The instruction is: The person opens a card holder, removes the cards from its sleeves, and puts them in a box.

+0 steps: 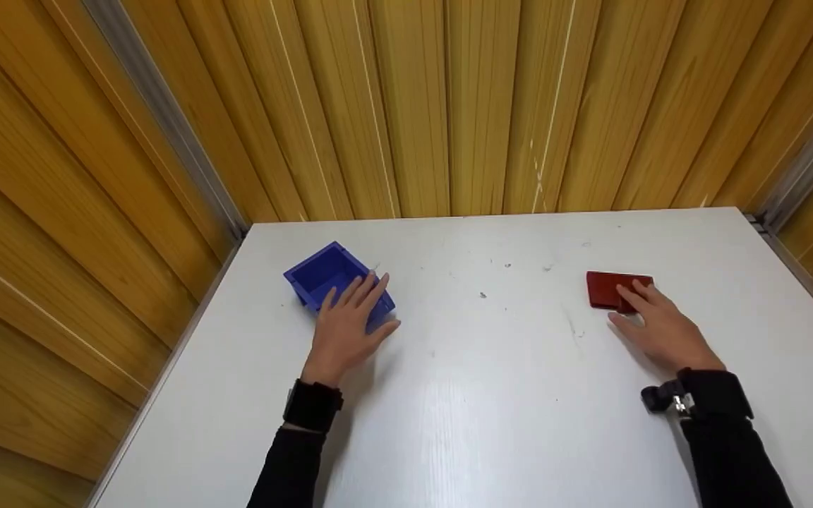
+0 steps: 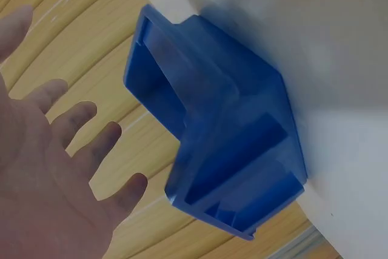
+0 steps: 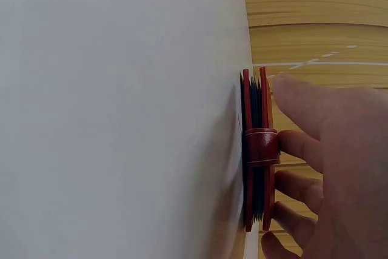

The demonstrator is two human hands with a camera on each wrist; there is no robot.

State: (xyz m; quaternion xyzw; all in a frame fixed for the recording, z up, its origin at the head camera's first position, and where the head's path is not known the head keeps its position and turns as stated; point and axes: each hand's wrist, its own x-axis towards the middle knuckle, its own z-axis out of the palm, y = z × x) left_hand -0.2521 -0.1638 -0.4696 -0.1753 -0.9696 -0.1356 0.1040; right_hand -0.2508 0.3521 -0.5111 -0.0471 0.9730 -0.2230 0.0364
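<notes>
A blue plastic storage bin (image 1: pixel 322 275) with an open top stands on the left of the white table. My left hand (image 1: pixel 347 328) is just above its near right side, fingers spread. In the left wrist view a gap shows between those fingers and the bin (image 2: pixel 242 107). To the right lies a red card holder (image 1: pixel 602 288), flat, with dark leaves between its covers and a strap across its edge, as the right wrist view shows. Over it hovers my right hand (image 1: pixel 664 331), fingers extended; its fingertips are at the upper cover (image 3: pixel 267 101), and contact is unclear.
The white table (image 1: pixel 463 381) has small dark marks on its surface. Behind it and at the left rise yellow wood-patterned panels (image 1: pixel 413 106), with grey metal posts (image 1: pixel 173 120) at the corners. Black bands (image 1: pixel 312 406) are on both wrists.
</notes>
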